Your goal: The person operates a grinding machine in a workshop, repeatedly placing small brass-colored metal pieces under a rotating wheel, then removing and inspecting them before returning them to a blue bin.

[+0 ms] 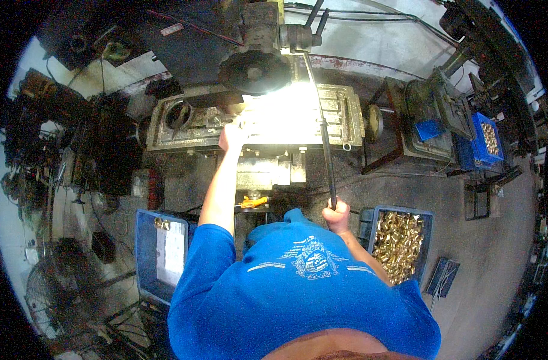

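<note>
We've got our R hand (337,215) wrapped round the low end of a long black lever (328,162), fingers closed on it, thumb up top. The lever runs up, slightly tilted, across the R half of the slotted metal table (340,108), twd the machine head (259,30). Our L hand (231,138) is at the table's front edge, L of ctr, fingers bent in twd the bright glare; can't tell how far open they are or if they've hold of anything. A dark round wheel (253,71) sits above. Below the table we see an orange-handled tool (253,203). On our R: blue bin (425,240) w/ a heap of brass parts (399,246). On our L: another bin (143,258) w/ a few brass pcs (162,223) at its far end and a white sheet (172,252).
</note>
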Available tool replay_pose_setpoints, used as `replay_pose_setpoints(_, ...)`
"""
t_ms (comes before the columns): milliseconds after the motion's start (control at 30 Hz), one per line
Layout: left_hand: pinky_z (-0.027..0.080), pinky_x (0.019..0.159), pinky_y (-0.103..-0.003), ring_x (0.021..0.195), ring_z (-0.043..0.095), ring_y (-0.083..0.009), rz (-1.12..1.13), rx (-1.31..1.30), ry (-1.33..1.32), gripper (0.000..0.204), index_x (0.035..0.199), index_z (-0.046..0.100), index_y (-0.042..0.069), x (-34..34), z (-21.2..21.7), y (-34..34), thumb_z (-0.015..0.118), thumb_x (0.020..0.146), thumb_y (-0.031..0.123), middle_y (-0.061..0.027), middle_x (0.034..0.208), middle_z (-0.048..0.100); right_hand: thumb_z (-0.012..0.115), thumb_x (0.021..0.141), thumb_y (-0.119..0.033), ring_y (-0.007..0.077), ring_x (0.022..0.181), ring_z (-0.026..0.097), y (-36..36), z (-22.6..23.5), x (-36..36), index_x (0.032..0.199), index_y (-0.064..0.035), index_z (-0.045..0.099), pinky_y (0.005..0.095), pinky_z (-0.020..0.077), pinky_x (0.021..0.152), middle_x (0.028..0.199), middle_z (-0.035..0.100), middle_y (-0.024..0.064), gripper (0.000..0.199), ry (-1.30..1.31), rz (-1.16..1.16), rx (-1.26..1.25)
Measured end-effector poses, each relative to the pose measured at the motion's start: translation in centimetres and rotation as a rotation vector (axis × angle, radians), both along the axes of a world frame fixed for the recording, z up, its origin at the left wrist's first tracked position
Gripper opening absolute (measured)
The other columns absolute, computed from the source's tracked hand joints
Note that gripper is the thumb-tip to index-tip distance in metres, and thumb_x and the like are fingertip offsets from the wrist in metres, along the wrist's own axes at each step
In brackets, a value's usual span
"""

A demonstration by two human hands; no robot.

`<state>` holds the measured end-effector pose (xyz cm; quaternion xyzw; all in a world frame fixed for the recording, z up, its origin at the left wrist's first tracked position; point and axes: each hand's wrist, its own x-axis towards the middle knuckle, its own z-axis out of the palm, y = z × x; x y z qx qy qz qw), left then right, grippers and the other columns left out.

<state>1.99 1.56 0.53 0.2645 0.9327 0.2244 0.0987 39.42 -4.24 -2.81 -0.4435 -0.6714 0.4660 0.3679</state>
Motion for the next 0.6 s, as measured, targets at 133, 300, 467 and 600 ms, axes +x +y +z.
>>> replay_pose_setpoints(133, 0.05, 0.06, -0.037, 0.068, 0.065, -0.0259, 0.007, 0.005, 0.019, 0.049, 0.066, 0.067, 0.007, -0.2, -0.4, 0.1, 0.067, 0.064, 0.056, -0.0113, 0.073, 0.066, 0.052, 0.061, -0.01, 0.0087, 0.049, 0.03, 0.0, 0.2, -0.1, 0.053, -0.007, 0.033, 0.029, 0.0247, 0.043, 0.053, 0.031, -0.0008, 0.021, 0.015, -0.013, -0.042)
replay_pose_setpoints(300, 0.05, 0.057, -0.036, 0.065, 0.064, -0.0256, 0.023, 0.008, 0.009, 0.052, 0.064, 0.067, 0.007, 0.0, -0.1, 0.2, 0.067, 0.062, 0.059, -0.0112, 0.07, 0.066, 0.052, 0.062, -0.01, 0.0089, 0.048, 0.031, 0.0, 0.3, -0.1, 0.053, -0.0074, 0.033, 0.03, 0.0258, 0.043, 0.053, 0.032, -0.0011, 0.021, -0.043, -0.021, 0.016)
replay_pose_setpoints(467, 0.05, 0.059, -0.037, 0.067, 0.064, -0.0258, -0.009, -0.015, -0.021, 0.052, 0.068, 0.068, 0.008, 0.2, 0.7, 0.1, 0.065, 0.064, 0.06, -0.0116, 0.072, 0.066, 0.052, 0.063, -0.012, 0.0137, 0.047, 0.035, 0.2, 0.4, 0.1, 0.061, -0.0059, 0.042, 0.0343, 0.0337, 0.043, 0.052, 0.036, 0.005, 0.012, -0.051, 0.018, 0.007)
replay_pose_setpoints(600, 0.051, 0.064, -0.038, 0.075, 0.066, -0.0267, -0.006, -0.027, -0.037, 0.052, 0.073, 0.068, 0.008, 0.2, 0.7, -0.1, 0.062, 0.067, 0.06, -0.0129, 0.078, 0.067, 0.052, 0.063, -0.013, 0.0137, 0.048, 0.037, 0.3, 0.0, 0.1, 0.062, -0.0055, 0.044, 0.0338, 0.035, 0.044, 0.053, 0.038, 0.0046, 0.011, -0.018, 0.035, -0.031)
